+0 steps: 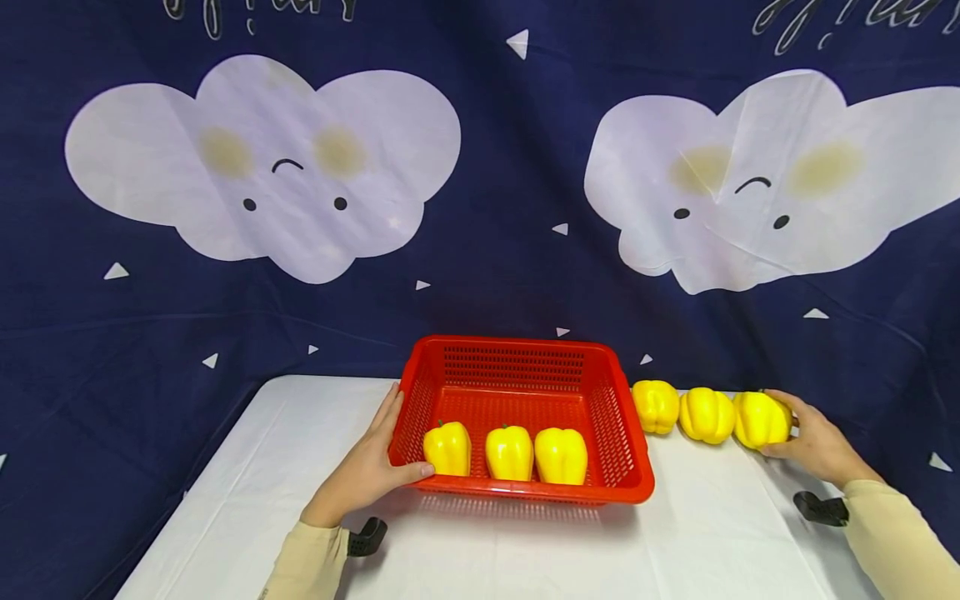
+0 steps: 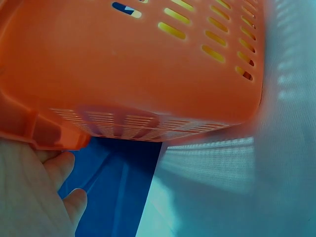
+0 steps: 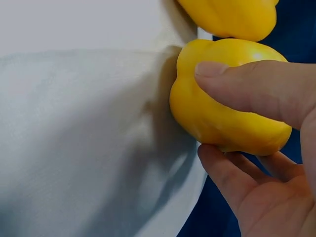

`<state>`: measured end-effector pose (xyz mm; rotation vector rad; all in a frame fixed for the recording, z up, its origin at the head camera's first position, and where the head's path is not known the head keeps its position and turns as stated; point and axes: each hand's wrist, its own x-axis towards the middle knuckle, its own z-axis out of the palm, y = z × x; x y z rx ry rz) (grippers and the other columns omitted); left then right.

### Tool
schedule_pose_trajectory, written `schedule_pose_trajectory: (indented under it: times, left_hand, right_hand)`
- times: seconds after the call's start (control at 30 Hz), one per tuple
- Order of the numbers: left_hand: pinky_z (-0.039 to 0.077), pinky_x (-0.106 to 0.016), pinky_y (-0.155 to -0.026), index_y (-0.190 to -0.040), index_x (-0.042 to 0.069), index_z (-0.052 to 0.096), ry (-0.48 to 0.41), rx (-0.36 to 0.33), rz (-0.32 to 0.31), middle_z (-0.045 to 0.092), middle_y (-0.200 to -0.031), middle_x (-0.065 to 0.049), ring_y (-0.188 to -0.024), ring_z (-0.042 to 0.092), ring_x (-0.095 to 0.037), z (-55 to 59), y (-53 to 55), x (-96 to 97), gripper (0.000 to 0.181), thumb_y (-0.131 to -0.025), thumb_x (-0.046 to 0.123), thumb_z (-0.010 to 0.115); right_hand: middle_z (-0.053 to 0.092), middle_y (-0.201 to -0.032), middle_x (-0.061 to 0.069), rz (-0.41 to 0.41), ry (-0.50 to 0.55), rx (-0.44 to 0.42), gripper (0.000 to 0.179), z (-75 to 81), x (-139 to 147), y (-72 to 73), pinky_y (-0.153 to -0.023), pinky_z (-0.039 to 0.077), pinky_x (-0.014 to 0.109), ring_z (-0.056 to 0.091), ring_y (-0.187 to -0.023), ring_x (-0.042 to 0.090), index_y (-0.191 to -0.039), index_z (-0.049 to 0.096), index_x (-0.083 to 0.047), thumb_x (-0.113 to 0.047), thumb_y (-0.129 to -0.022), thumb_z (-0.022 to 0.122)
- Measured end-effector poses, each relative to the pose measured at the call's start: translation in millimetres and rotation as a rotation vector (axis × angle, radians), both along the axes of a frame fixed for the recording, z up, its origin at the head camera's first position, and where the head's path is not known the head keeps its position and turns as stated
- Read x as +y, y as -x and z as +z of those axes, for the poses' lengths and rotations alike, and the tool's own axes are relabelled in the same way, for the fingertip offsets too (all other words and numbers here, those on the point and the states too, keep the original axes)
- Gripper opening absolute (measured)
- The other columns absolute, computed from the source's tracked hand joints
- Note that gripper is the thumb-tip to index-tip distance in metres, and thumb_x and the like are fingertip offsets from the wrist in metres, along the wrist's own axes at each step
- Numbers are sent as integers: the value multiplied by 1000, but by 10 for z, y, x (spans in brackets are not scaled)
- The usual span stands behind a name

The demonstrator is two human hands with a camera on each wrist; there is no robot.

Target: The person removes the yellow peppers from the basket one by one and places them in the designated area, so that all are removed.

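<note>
A red plastic basket with slotted walls stands on the white table, three yellow bell peppers lined up along its front side. At its left end my left hand holds the rim, thumb at the front corner and fingers along the outside. The left wrist view shows those fingers at the underside of the rim. Right of the basket, three more yellow peppers sit in a row. My right hand grips the outermost bell pepper, with the thumb across one side and fingers around the other.
The other two peppers in the row, a middle one and one beside the basket wall, stand near the table's back edge. A dark blue cloth with clouds hangs behind the white table.
</note>
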<state>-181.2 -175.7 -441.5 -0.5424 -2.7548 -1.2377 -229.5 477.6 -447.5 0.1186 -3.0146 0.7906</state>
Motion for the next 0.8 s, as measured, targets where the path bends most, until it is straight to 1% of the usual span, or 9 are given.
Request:
schedule_pose_trajectory:
  times: [0.17,0.4,0.63,0.8]
  left_hand:
    - [32,-63,-110,-160,0,10,0,2,-5,-1,-169,-8,-149,21,-41,-1,5,-3,117,-81,48,80]
    - [32,-63,-110,-160,-1,10,-2,-5,-3,-1,-169,-9,-150,21,-41,9,5,-2,118,-80,49,81]
    - [31,-63,-111,-160,-1,10,-5,-16,0,-1,-169,-10,-150,20,-41,23,1,-1,118,-80,47,82]
    - [32,-63,-110,-160,-1,10,-1,-9,-2,-1,-169,-9,-149,21,-41,19,2,-2,118,-80,47,81]
  right_hand:
    - [29,-139,46,5,0,-22,100,2,10,26,-91,37,76,36,-119,64,-149,23,13,-13,-75,86]
    - [29,-140,45,30,8,-23,102,5,13,14,-93,38,75,37,-120,65,-150,21,13,-13,-75,85]
    - [23,-145,48,24,16,-51,110,34,27,5,-94,37,76,35,-122,68,-154,10,10,-12,-76,83]
    - [18,-149,47,26,59,-71,110,73,45,16,-96,37,74,33,-125,69,-154,9,11,-8,-75,84]
